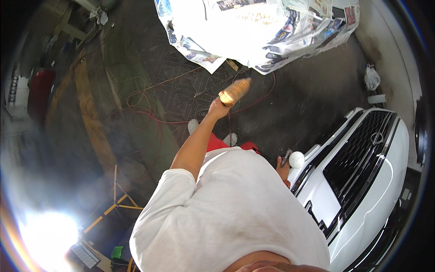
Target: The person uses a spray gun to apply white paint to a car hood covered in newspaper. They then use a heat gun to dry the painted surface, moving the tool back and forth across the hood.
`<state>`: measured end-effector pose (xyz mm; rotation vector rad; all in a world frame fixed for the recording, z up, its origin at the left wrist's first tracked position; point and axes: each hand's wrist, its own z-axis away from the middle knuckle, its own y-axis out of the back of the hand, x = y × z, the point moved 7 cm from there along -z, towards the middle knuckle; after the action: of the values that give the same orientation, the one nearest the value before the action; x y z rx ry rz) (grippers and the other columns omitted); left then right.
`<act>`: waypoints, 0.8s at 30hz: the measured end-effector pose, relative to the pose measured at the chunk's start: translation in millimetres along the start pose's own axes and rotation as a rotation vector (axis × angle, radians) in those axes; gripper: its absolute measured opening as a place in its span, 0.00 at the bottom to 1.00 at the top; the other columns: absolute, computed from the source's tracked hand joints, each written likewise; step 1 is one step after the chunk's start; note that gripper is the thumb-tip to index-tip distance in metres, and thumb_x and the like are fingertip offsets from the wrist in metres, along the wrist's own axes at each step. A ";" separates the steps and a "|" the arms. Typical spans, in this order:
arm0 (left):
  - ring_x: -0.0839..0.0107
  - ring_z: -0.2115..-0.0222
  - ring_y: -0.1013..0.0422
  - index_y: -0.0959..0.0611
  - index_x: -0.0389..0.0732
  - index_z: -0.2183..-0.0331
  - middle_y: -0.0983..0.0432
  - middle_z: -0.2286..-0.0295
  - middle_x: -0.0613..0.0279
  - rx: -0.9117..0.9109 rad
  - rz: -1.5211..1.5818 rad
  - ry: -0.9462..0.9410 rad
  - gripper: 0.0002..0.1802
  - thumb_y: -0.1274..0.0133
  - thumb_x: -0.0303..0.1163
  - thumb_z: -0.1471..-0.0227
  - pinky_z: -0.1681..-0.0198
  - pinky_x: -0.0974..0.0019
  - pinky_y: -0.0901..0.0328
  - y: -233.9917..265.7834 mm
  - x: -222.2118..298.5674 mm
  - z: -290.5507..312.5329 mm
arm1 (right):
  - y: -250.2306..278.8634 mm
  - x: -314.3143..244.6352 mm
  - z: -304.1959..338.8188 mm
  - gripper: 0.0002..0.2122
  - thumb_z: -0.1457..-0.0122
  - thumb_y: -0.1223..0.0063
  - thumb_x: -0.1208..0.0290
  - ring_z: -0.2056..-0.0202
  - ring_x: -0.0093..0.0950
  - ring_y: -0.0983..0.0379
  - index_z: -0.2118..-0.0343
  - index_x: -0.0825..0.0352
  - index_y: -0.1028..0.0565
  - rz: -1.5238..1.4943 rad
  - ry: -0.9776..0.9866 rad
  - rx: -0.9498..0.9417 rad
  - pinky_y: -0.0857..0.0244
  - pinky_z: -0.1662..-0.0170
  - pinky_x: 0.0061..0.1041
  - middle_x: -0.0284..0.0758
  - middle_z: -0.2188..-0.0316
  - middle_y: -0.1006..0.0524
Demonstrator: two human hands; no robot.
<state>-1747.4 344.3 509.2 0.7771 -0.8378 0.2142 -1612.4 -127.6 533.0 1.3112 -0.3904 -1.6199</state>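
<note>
My left hand [218,109] is stretched out ahead of me over the floor, closed round a yellow-brown elongated thing [234,92]; motion blurs it, so its exact kind cannot be made out. Down at my right side, my right hand [282,168] grips a spray gun [286,157] with a round white cup [297,159] on it. Just to the right of the gun stands a white car bumper [378,181] with a black grille [358,149]. Ahead of my left hand is a large, brightly lit surface covered with newspaper sheets [281,41].
A red hose [156,120] lies in loops on the dark grated floor [174,77] near my feet. At the lower left are a glaring lamp [50,235] and a yellow stand [117,204]. A plastic bag [372,78] hangs by the right wall [389,50].
</note>
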 end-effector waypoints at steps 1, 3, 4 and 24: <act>0.48 0.48 0.26 0.22 0.42 0.44 0.21 0.50 0.44 -0.029 -0.016 0.010 0.35 0.35 0.48 0.51 0.46 0.51 0.30 -3.8 0.4 0.2 | 3.2 -1.6 -0.3 0.30 0.32 0.47 0.54 0.38 0.58 0.37 0.39 0.78 0.33 0.015 0.040 0.036 0.44 0.35 0.44 0.63 0.43 0.30; 0.48 0.47 0.26 0.22 0.44 0.44 0.22 0.49 0.45 -0.066 -0.051 0.030 0.36 0.35 0.50 0.51 0.44 0.50 0.31 -1.3 -2.5 -0.4 | 1.8 3.4 -2.4 0.32 0.32 0.48 0.54 0.34 0.58 0.43 0.36 0.77 0.36 0.032 0.139 0.103 0.49 0.31 0.44 0.63 0.38 0.34; 0.48 0.46 0.27 0.23 0.46 0.43 0.22 0.48 0.47 -0.058 -0.064 0.070 0.36 0.35 0.51 0.51 0.43 0.50 0.32 2.7 -5.3 -2.8 | 1.6 7.5 -1.8 0.32 0.32 0.48 0.54 0.32 0.58 0.47 0.35 0.77 0.37 0.038 0.139 0.101 0.53 0.29 0.43 0.62 0.36 0.37; 0.48 0.49 0.24 0.28 0.40 0.41 0.21 0.51 0.44 0.691 0.266 0.265 0.33 0.40 0.43 0.45 0.48 0.51 0.29 239.2 -151.7 -20.1 | -77.2 -23.0 -23.6 0.34 0.34 0.45 0.55 0.39 0.61 0.37 0.37 0.81 0.38 0.082 0.314 -0.072 0.40 0.37 0.46 0.67 0.42 0.33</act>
<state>-1946.6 546.5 516.9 1.2447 -0.6074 0.8563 -1630.0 -64.9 480.1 1.4466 -0.1893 -1.3206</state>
